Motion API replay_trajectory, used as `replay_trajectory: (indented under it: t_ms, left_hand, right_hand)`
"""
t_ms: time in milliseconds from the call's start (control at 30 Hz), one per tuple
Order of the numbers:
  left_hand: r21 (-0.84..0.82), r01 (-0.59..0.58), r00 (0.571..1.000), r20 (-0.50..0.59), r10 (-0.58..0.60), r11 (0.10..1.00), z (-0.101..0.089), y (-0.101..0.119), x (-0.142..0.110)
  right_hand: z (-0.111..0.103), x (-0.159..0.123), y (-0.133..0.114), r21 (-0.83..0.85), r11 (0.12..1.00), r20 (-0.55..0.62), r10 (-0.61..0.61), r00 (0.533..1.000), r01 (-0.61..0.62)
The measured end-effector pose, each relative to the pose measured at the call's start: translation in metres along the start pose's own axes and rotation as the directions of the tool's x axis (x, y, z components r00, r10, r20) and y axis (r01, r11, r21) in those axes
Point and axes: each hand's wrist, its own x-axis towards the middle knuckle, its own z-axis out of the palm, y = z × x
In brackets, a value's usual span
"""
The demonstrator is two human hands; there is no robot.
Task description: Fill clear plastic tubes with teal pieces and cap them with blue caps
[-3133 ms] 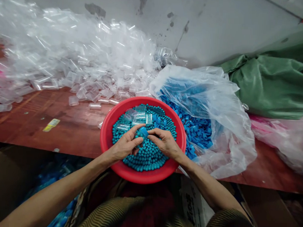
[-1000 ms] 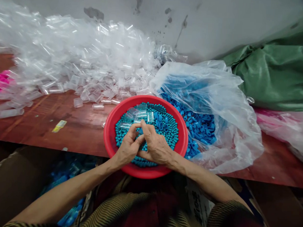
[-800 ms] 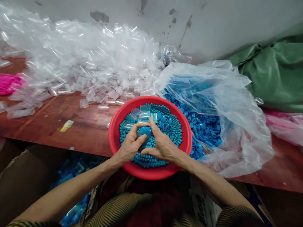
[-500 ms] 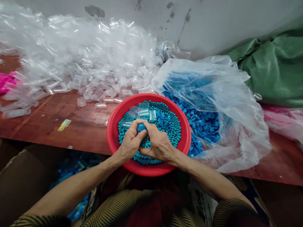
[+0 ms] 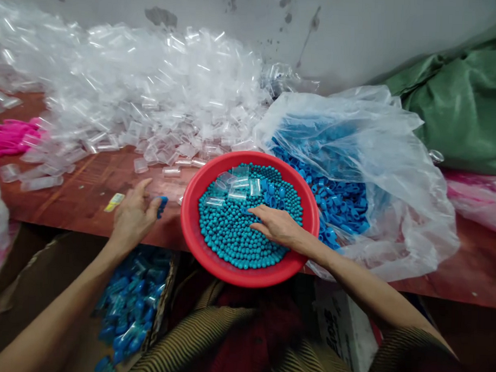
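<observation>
My left hand (image 5: pixel 133 213) is off to the left of the red bowl (image 5: pixel 188 227), above the table's front edge. A small dark blue piece (image 5: pixel 162 206) shows at its thumb tip; the rest of what it grips is hidden or blurred. My right hand (image 5: pixel 279 226) reaches over the bowl, thumb and forefinger apart, with a bit of blue (image 5: pixel 246 211) by the forefinger tip. Round teal beads (image 5: pixel 233 242) fill the bowl. On them lie several clear plastic tubes (image 5: pixel 237 192) and a few blue caps (image 5: pixel 272 192).
Clear tubes (image 5: pixel 173 96) are heaped along the wall. To the right, a clear plastic bag (image 5: pixel 413 213) holds many blue parts (image 5: pixel 340 203). Pink pieces (image 5: pixel 14 137) lie at the left. Below the table, a cardboard box (image 5: pixel 169 292) contains blue-capped tubes (image 5: pixel 130 306).
Both hands were together over the bowl around a blue-capped piece. My left hand has moved left, out of the bowl, while my right hand has come away and remains over the beads.
</observation>
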Motion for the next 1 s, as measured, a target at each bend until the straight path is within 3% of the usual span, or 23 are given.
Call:
replay_trajectory:
  t_ms: [67,100,133,200,267,367,467,567,667,733,800,867,1000]
  left_hand:
    - [0.193,-0.143,0.984,-0.078,0.161,0.971,0.003,0.015,0.001]
    - [0.245,-0.224,0.969,-0.044,0.242,0.943,0.006,0.027,0.001]
    - [0.265,-0.331,0.943,0.052,0.33,0.906,0.009,0.039,0.001]
    - [0.284,-0.521,0.844,0.316,0.434,0.805,0.02,0.063,0.004]
    - [0.255,-0.637,0.729,0.505,0.462,0.727,0.034,0.078,0.013]
    - [0.214,-0.658,0.648,0.648,0.399,0.722,0.054,0.086,0.035]
    - [0.175,-0.657,0.569,0.753,0.33,0.734,0.066,0.089,0.054]
    - [0.196,-0.65,0.552,0.786,0.279,0.734,0.07,0.096,0.061]
    - [0.21,-0.622,0.533,0.82,0.21,0.755,0.075,0.104,0.058]
    - [0.175,-0.596,0.509,0.837,0.2,0.784,0.08,0.107,0.055]
    - [0.121,-0.549,0.497,0.842,0.208,0.827,0.086,0.108,0.051]
    - [0.081,-0.479,0.495,0.847,0.194,0.874,0.091,0.108,0.048]
    - [0.093,-0.363,0.519,0.847,0.118,0.927,0.101,0.111,0.043]
  right_hand:
    - [-0.001,0.004,0.001,-0.015,1.0,0.005,0.021,1.0,-0.021]
    - [-0.002,0.005,0.001,-0.012,1.0,0.0,0.025,1.0,-0.025]
    - [-0.003,0.006,0.001,-0.005,1.0,-0.007,0.026,1.0,-0.026]
    - [-0.007,0.008,0.004,0.009,0.999,-0.019,0.034,0.999,-0.033]
    - [-0.012,0.01,0.007,0.002,0.998,-0.02,0.062,0.998,-0.062]
    - [-0.015,0.018,0.005,-0.069,0.992,0.008,0.109,0.994,-0.108]
    - [-0.009,0.031,-0.003,-0.183,0.979,0.107,0.113,0.988,-0.092]
    - [0.0,0.045,-0.006,-0.2,0.978,0.196,0.097,0.976,-0.057]
    - [-0.001,0.05,0.004,-0.129,0.99,0.193,0.086,0.977,-0.062]
    - [-0.006,0.047,0.015,0.05,0.991,0.138,0.118,0.983,-0.126]
    - [-0.012,0.041,0.025,0.294,0.931,0.103,0.193,0.976,-0.215]
    - [-0.014,0.032,0.032,0.402,0.875,0.096,0.252,0.963,-0.269]
    - [-0.007,0.016,0.033,0.178,0.963,0.028,0.201,0.979,-0.202]
